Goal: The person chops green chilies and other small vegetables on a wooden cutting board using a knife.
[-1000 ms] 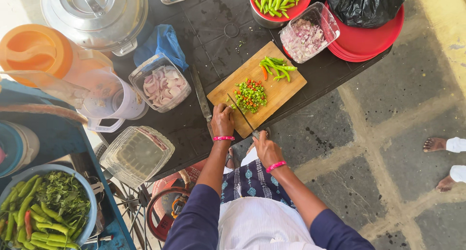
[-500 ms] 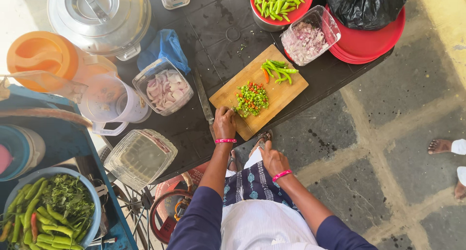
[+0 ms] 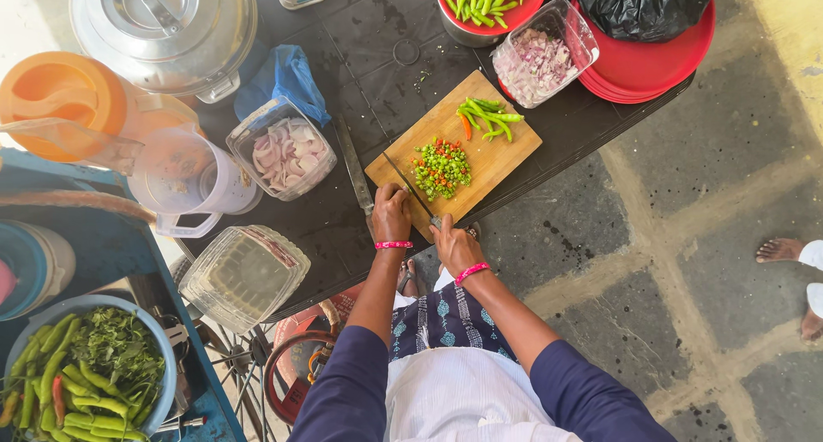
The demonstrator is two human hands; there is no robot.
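I'm mid-chop at the wooden cutting board [image 3: 480,155] on the dark table [image 3: 377,39]: the pile of chopped green chillies [image 3: 441,168] sits at the board's middle, whole green chillies [image 3: 489,116] lie near its far corner, and the knife [image 3: 410,185] rests flat on the board's near side, blade toward the pile. My right hand [image 3: 454,246] is at the board's near edge, fingers curled on the knife handle, while my left hand [image 3: 392,212] rests on the board's near-left corner, fingers bent down onto the wood, holding nothing I can make out. Judging by this, the next move calls for fetching whole chillies from the far corner under the blade.
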